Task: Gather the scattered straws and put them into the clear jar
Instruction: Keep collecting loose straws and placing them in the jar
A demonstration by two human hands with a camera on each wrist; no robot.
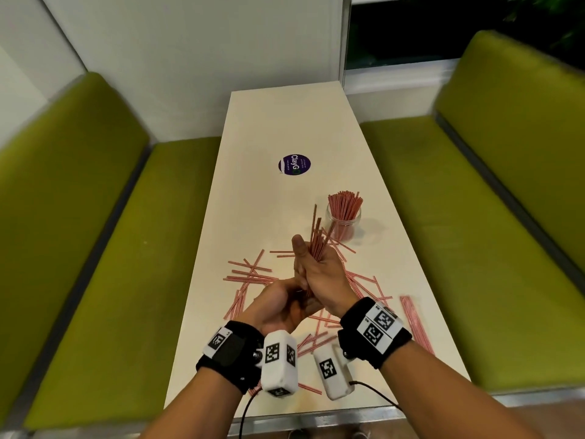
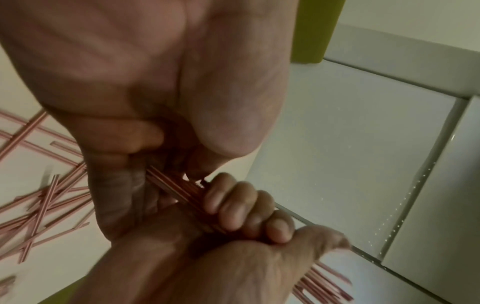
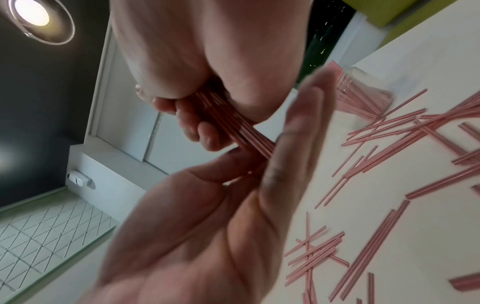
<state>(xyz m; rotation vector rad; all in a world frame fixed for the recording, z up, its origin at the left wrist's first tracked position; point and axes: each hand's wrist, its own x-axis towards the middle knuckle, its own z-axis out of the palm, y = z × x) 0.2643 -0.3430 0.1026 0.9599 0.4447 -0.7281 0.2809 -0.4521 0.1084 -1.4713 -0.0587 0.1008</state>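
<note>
Thin red-and-white straws (image 1: 250, 275) lie scattered across the near half of the white table (image 1: 285, 122). My right hand (image 1: 319, 274) grips a bundle of straws (image 1: 318, 239) above the table, its fingers (image 2: 246, 207) curled round it. The bundle's far ends point toward the clear jar (image 1: 343, 221), which stands upright and holds many straws. My left hand (image 1: 281, 302) lies flat against the bundle's left side with straight fingers (image 3: 298, 144). The bundle's near end is hidden between the two hands.
A round purple sticker (image 1: 294, 164) sits on the table beyond the jar. Green benches (image 1: 95, 248) (image 1: 474, 217) flank the table. A neat group of straws (image 1: 414, 321) lies at the table's right edge. More straws (image 3: 389, 133) lie near the jar.
</note>
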